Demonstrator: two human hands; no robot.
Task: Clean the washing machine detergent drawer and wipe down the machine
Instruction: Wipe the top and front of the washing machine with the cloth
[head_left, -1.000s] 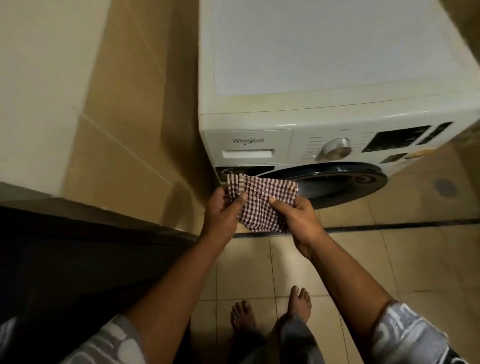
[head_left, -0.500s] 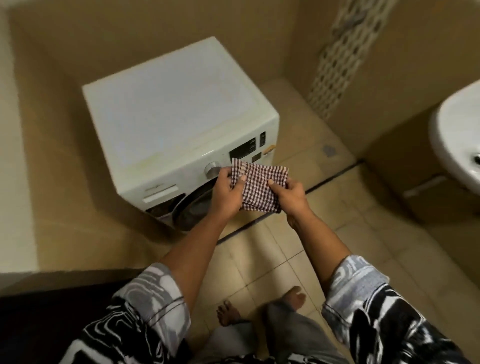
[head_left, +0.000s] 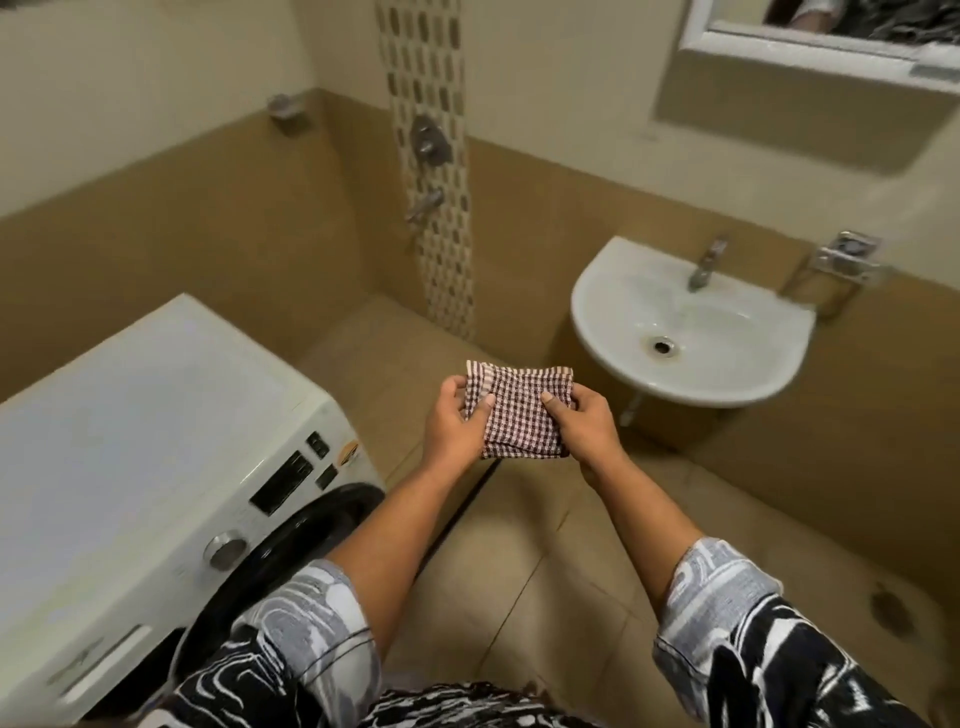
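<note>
Between washer and basin, head view (the only one): both hands are raised in front of the body over the beige tiled floor (head_left: 524, 566).

Left hand (head_left: 453, 425) grips the left edge of a folded red-and-white checked cotton cloth (head_left: 519, 413), thumb on top and fingers curled behind. Right hand (head_left: 589, 430) grips the right edge the same way, thumb pressed onto the weave. The hands are apart, with the cloth spanning the space between them (held off every surface).

White front-loading washing machine (head_left: 156, 415) stands at lower left, well apart from the cloth. Its white detergent drawer front (head_left: 104, 667) sits flush in the panel, closed. Silver round programme dial (head_left: 224, 551) is just right of the drawer, and the dark round glass door (head_left: 296, 535) is below it.

White ceramic wall-hung sink (head_left: 727, 392) is at right, with a chrome pillar tap (head_left: 704, 265) behind the bowl. The cloth is near the sink's front rim and not touching it.
</note>
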